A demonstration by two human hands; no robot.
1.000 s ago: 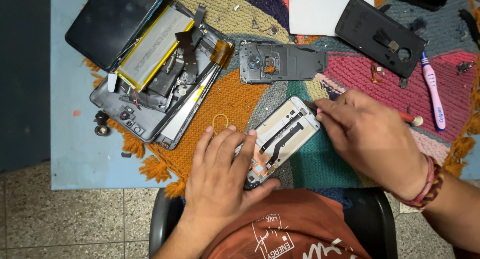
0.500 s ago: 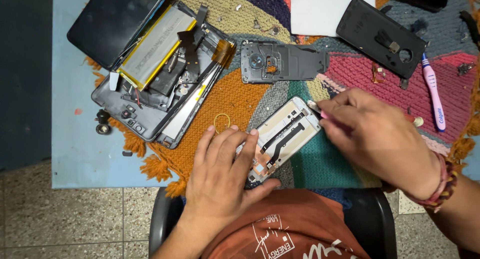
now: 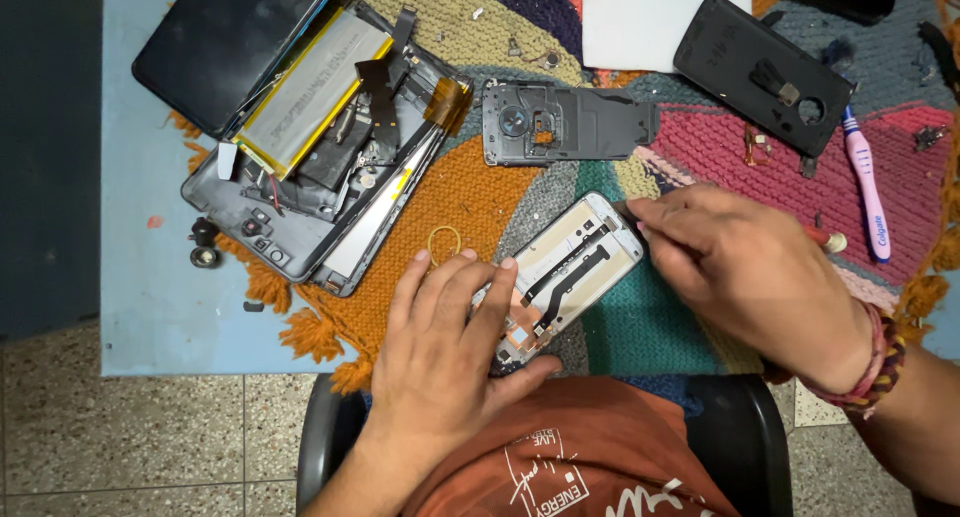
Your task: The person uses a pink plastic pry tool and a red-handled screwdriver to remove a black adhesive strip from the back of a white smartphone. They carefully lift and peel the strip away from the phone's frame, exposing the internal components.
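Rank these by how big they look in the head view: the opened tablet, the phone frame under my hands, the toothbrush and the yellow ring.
1. Opened tablet, clearly the largest.
2. Phone frame, though the left hand hides part of it.
3. Toothbrush, long but thin.
4. Yellow ring, the smallest.

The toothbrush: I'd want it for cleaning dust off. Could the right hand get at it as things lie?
Probably yes. The toothbrush lies uncovered on the mat just beyond the right hand, nothing between them, though that hand seems to grip a small tool.
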